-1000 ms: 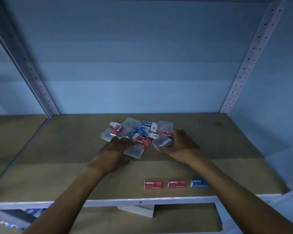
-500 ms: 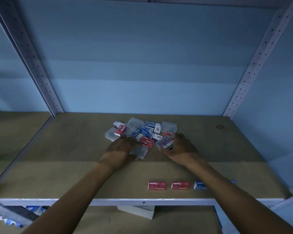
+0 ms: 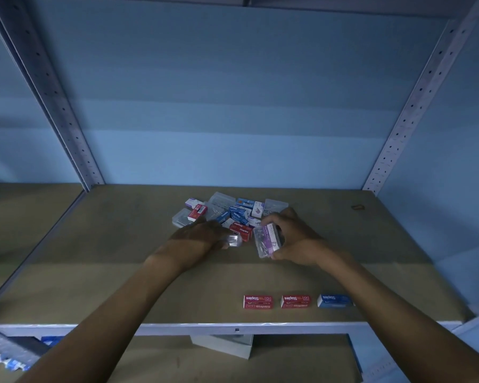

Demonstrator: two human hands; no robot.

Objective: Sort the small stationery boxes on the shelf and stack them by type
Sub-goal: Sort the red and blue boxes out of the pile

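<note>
A jumbled pile of small stationery boxes (image 3: 234, 212), red, blue, white and clear plastic, lies at the middle of the wooden shelf (image 3: 94, 258). My right hand (image 3: 296, 239) grips a clear paper-clip box with a purple label (image 3: 268, 240), tilted and lifted just in front of the pile. My left hand (image 3: 197, 239) holds a clear plastic box (image 3: 234, 240) at the pile's near edge. Near the shelf's front edge two red staples boxes (image 3: 257, 301) (image 3: 295, 301) and a blue staples box (image 3: 333, 300) lie in a row.
Perforated metal uprights (image 3: 58, 106) (image 3: 409, 111) stand at the back corners against a blue wall. The shelf's white front rail (image 3: 233, 327) runs below my forearms. A white box (image 3: 224, 345) lies on the lower shelf. A small dark object (image 3: 357, 207) rests at the back right.
My right hand has drawn the purple-labelled clear box out of the pile toward me and tilted it up. My left hand has closed further over the clear box.
</note>
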